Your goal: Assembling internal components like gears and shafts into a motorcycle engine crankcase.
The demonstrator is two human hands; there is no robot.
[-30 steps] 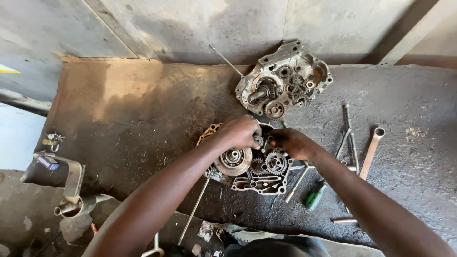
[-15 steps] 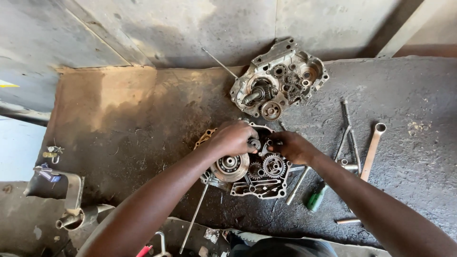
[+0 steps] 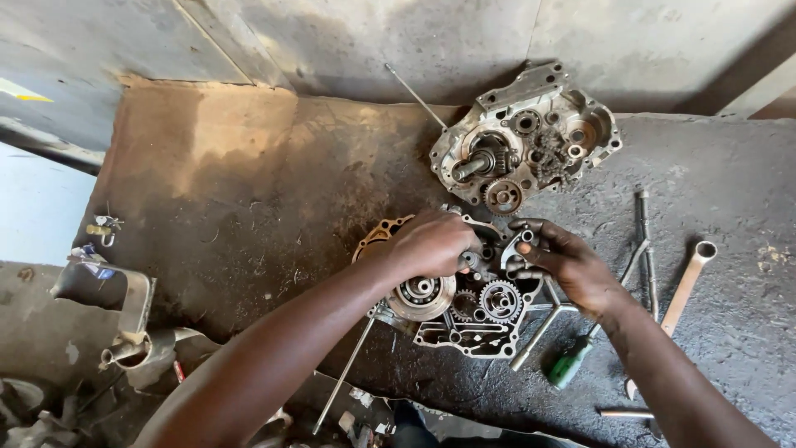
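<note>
Greasy grey engine crankcase half [image 3: 464, 311] with exposed gears, flat on dark stained matting near the front edge — left hand [image 3: 431, 245] closed over its top-left to steady it, right hand [image 3: 568, 265] pinching the upper-right rim. Second crankcase half [image 3: 526, 137] parked behind, green-handled screwdriver [image 3: 568, 365] alongside — easy reach.

The engine case [image 3: 473, 315] under the hands is dull grey metal, greasy and dirty, with toothed metal gears [image 3: 500, 300]. The second engine case [image 3: 526, 137] is the same rough, oily metal. The wrench [image 3: 684, 286] is smooth pale metal. The screwdriver [image 3: 568, 365] has a shiny green plastic handle. The mat [image 3: 249, 191] looks like worn brown cardboard, matt and stained dark. The wall [image 3: 414, 33] is rough grey concrete.
</note>
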